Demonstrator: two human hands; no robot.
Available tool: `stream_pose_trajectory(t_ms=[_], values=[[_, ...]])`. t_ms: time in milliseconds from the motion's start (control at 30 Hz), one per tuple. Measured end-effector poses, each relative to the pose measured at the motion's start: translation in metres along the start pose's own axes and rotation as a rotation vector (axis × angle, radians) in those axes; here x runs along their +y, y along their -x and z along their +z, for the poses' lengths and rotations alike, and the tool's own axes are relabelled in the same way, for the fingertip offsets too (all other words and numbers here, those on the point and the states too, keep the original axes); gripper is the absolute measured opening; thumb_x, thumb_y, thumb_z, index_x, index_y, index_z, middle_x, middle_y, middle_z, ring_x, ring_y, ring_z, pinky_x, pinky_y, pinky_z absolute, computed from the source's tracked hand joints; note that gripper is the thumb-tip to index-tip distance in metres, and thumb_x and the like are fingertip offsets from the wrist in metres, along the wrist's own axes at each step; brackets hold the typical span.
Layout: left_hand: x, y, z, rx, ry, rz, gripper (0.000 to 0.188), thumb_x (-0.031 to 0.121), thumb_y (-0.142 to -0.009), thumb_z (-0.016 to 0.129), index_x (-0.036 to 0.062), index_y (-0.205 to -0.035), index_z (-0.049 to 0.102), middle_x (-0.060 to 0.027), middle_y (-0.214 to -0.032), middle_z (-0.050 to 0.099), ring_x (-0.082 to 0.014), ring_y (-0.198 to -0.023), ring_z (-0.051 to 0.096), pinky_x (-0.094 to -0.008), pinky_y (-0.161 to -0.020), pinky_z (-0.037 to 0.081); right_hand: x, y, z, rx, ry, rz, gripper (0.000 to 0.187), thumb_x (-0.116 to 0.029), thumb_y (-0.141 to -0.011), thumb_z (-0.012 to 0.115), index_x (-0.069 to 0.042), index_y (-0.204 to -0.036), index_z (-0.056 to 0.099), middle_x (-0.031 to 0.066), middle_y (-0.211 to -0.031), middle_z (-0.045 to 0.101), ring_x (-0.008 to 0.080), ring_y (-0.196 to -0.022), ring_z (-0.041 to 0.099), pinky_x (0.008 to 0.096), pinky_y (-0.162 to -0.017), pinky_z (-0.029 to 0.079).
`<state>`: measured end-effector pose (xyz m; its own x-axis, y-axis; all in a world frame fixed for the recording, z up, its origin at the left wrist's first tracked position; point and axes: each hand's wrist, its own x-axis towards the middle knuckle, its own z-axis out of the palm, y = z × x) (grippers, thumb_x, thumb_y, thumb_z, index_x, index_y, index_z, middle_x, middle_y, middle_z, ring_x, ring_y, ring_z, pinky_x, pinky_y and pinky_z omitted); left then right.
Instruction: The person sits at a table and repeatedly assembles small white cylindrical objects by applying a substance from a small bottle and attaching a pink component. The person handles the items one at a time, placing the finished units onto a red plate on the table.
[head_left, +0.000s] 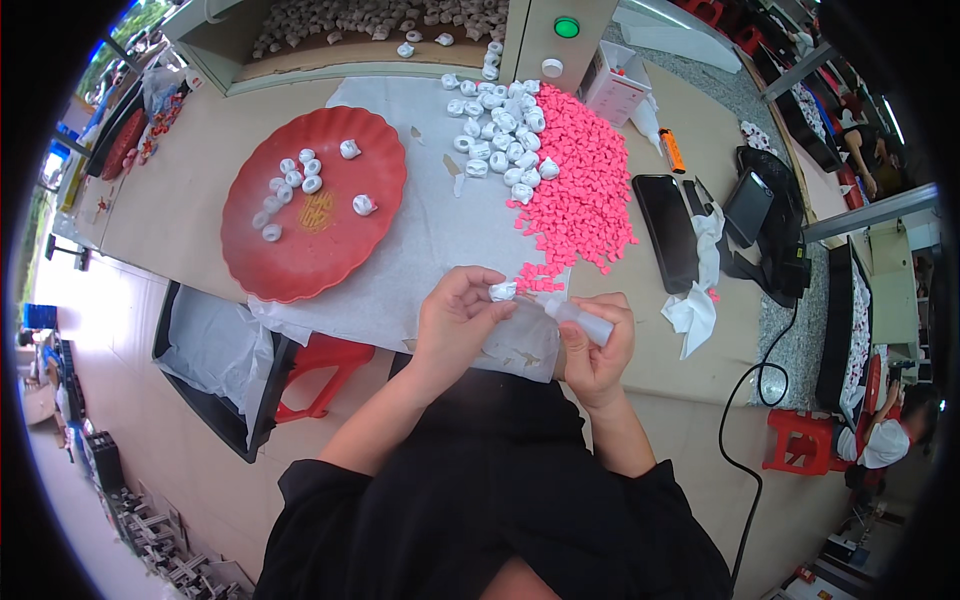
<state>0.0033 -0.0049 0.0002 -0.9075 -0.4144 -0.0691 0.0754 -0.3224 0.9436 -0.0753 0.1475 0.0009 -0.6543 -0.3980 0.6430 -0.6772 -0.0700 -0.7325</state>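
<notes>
My left hand (455, 312) pinches a small white rounded piece (503, 291) between thumb and fingers. My right hand (603, 345) is closed round a translucent squeeze bottle (580, 320), tilted so that its narrow tip points left, close to the white piece. Whether the tip touches it is too small to tell. Just beyond both hands lies a spread of small pink pieces (575, 190). Many white pieces (500, 125) like the held one are heaped along its left side. A red scalloped plate (245, 220) on the left carries several white pieces, two with pointed bits.
White paper (430, 235) covers the middle of the table. To the right lie a black phone (665, 230), an orange lighter-like object (672, 150) and crumpled tissue (690, 318). A shelf (290, 75) full of pieces stands behind. A black tray (262, 425) sits below left, by a red stool (325, 370).
</notes>
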Motion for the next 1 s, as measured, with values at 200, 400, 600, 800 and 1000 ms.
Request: stream_pose_trajectory(t_ms=[200, 400, 600, 800, 1000], values=[[0.0004, -0.0003, 0.0016, 0.009, -0.019, 0.017, 0.027, -0.009, -0.078, 0.058, -0.0022, -0.102, 0.048, -0.0084, -0.089, 0.058, -0.0108, -0.083, 0.059, -0.0207, -0.072, 0.049, -0.0004, -0.0002, -0.0004, -0.007, 0.01, -0.017, 0.026, -0.006, -0.079, 0.064, 0.002, -0.096, 0.046, 0.0139, -0.086, 0.053, 0.0211, -0.072, 0.051, 0.0281, -0.063, 0.043], [-0.0021, -0.0012, 0.0005, 0.009, -0.047, 0.02, 0.027, -0.009, -0.078, 0.058, -0.0022, -0.102, 0.048, -0.0075, -0.088, 0.057, -0.011, -0.084, 0.059, -0.0209, -0.072, 0.049, -0.0008, -0.0011, 0.0002, -0.018, -0.004, -0.04, 0.026, -0.005, -0.079, 0.064, 0.002, -0.096, 0.046, 0.0141, -0.086, 0.053, 0.0207, -0.072, 0.051, 0.0275, -0.063, 0.043], [-0.0025, -0.0013, 0.0009, 0.003, -0.024, 0.044, 0.027, -0.01, -0.078, 0.057, -0.0021, -0.102, 0.048, -0.0083, -0.09, 0.057, -0.0117, -0.085, 0.059, -0.0216, -0.074, 0.049, -0.0003, 0.0003, -0.001, -0.028, -0.033, 0.015, 0.026, -0.005, -0.079, 0.063, 0.002, -0.097, 0.046, 0.0139, -0.085, 0.052, 0.0198, -0.071, 0.051, 0.0268, -0.063, 0.043], [-0.0016, -0.0014, -0.0009, -0.008, -0.025, 0.022, 0.027, -0.011, -0.078, 0.056, -0.0024, -0.103, 0.048, -0.0086, -0.09, 0.057, -0.012, -0.086, 0.059, -0.0221, -0.076, 0.049, 0.0016, 0.0008, -0.0012, -0.013, -0.05, 0.028, 0.026, -0.004, -0.079, 0.062, 0.002, -0.098, 0.046, 0.0139, -0.086, 0.051, 0.0195, -0.072, 0.051, 0.0263, -0.063, 0.043], [-0.0029, -0.0018, -0.0017, -0.018, -0.021, 0.033, 0.028, -0.01, -0.079, 0.056, -0.0029, -0.104, 0.047, -0.0083, -0.091, 0.058, -0.0111, -0.087, 0.058, -0.0219, -0.077, 0.048, 0.0004, -0.0006, -0.0015, 0.103, -0.284, 0.169, 0.024, -0.003, -0.081, 0.06, 0.0, -0.099, 0.044, 0.0123, -0.089, 0.051, 0.0183, -0.07, 0.053, 0.027, -0.063, 0.045]])
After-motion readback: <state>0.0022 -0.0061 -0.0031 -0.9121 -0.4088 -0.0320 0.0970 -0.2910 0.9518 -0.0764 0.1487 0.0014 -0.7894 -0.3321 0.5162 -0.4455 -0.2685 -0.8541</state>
